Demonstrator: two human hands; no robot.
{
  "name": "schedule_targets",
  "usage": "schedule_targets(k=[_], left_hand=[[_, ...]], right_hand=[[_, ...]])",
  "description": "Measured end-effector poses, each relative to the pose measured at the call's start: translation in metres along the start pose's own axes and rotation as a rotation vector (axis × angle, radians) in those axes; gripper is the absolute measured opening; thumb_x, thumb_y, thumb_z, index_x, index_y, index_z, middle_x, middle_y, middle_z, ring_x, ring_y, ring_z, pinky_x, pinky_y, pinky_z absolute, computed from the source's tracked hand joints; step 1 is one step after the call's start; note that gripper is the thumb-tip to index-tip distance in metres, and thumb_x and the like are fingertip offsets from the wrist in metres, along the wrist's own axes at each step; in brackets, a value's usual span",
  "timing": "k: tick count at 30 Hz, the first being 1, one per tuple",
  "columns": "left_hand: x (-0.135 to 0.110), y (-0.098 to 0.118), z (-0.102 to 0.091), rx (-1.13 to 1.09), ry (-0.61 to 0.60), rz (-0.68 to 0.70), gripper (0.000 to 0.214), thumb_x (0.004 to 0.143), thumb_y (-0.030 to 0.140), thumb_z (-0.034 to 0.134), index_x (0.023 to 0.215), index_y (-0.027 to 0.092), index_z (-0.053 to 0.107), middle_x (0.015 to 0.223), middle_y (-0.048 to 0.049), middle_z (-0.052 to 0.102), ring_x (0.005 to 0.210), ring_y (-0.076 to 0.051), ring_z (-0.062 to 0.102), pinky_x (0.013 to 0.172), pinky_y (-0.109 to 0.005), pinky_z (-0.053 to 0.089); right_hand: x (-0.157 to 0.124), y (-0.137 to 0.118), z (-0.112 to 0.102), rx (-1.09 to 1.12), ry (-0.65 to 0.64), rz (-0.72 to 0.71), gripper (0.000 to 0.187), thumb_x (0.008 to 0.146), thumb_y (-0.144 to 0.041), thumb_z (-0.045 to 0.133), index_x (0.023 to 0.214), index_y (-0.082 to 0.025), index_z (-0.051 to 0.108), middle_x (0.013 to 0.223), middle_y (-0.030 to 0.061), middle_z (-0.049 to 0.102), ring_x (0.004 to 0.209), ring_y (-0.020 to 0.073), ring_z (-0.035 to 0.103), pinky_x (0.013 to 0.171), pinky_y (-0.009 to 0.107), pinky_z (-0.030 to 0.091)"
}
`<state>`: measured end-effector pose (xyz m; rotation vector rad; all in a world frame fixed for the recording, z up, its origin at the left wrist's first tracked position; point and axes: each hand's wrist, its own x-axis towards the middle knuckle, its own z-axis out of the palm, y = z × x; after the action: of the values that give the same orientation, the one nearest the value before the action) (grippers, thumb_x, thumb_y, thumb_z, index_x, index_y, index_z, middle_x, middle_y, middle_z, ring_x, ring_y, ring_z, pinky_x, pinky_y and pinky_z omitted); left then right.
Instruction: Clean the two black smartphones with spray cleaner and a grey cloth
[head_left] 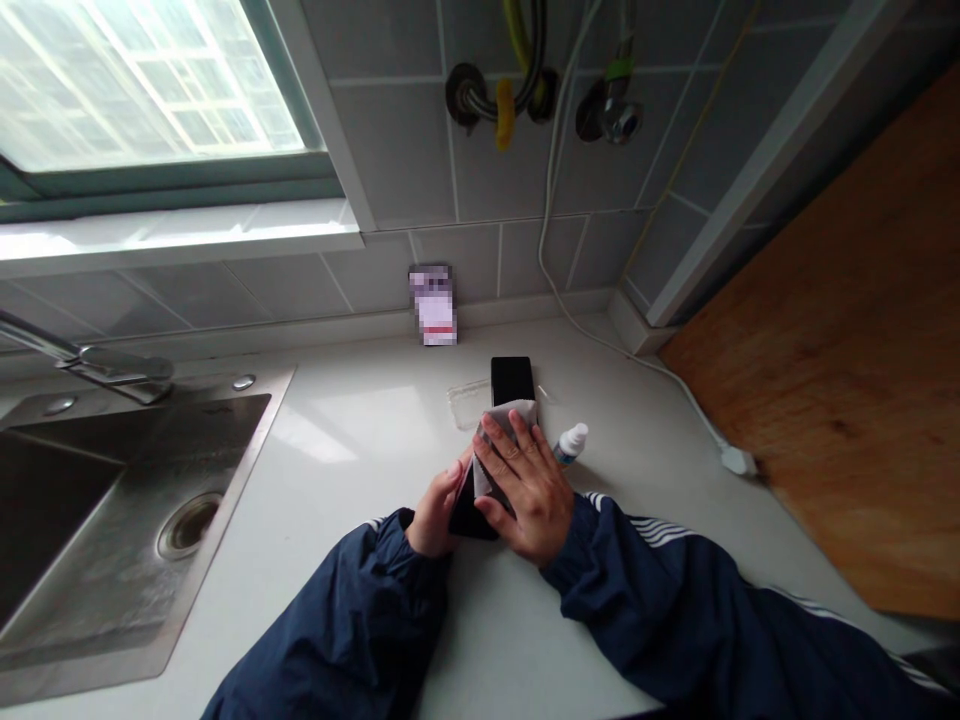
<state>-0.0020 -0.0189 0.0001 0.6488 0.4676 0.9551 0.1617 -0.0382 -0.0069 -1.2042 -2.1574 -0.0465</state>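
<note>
Steel sink with faucet left, window above; wooden panel right

A flat, black, phone-like device is held just below the centre of the frame, slanting so that its far end points up and to the right. A soft light-grey cloth lies against its face, covering the upper part; the lower end shows bare.
</note>
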Motion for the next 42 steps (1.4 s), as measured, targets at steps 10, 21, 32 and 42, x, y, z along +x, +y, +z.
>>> schedule_targets(k=[10,21,32,42], left_hand=[[-0.003,-0.004,-0.003,0.039,0.033,0.051,0.059,0.092,0.05,0.059,0.14,0.017,0.067,0.16,-0.0054,0.051,0.161,-0.034,0.016,0.133,-0.044,0.008],[-0.002,0.009,-0.011,-0.281,-0.004,-0.181,0.084,0.092,0.079,0.034,0.15,0.022,0.054,0.161,-0.0105,0.05,0.16,-0.036,0.02,0.13,-0.054,0.012],[0.0,0.018,-0.01,-0.319,0.044,-0.213,0.093,0.09,0.085,0.031,0.141,0.013,0.062,0.142,-0.0166,0.067,0.156,-0.035,0.032,0.129,-0.049,0.017],[0.002,0.025,-0.012,-0.315,0.054,-0.157,0.104,0.092,0.084,0.028,0.163,0.009,0.03,0.161,-0.0207,0.047,0.149,-0.038,0.044,0.126,-0.049,0.027]], right_hand=[[0.0,0.001,0.001,0.01,0.007,0.015,0.074,0.105,-0.045,0.042,0.169,-0.024,0.011,0.174,0.004,0.02,0.162,0.0333,0.011,0.128,0.057,0.021],[-0.002,-0.007,0.0,0.095,-0.309,-0.155,0.072,0.104,-0.052,0.051,0.162,-0.013,0.034,0.172,0.0089,0.024,0.162,0.0362,0.003,0.128,0.062,0.019],[-0.002,-0.014,-0.007,0.218,-0.456,-0.272,0.082,0.099,-0.063,0.056,0.161,-0.013,0.038,0.168,0.013,0.033,0.162,0.0363,0.008,0.127,0.067,0.012],[-0.004,-0.014,-0.007,0.328,-0.393,-0.388,0.068,0.099,-0.056,0.053,0.151,-0.013,0.052,0.159,0.013,0.049,0.157,0.0363,0.029,0.126,0.064,0.021]])
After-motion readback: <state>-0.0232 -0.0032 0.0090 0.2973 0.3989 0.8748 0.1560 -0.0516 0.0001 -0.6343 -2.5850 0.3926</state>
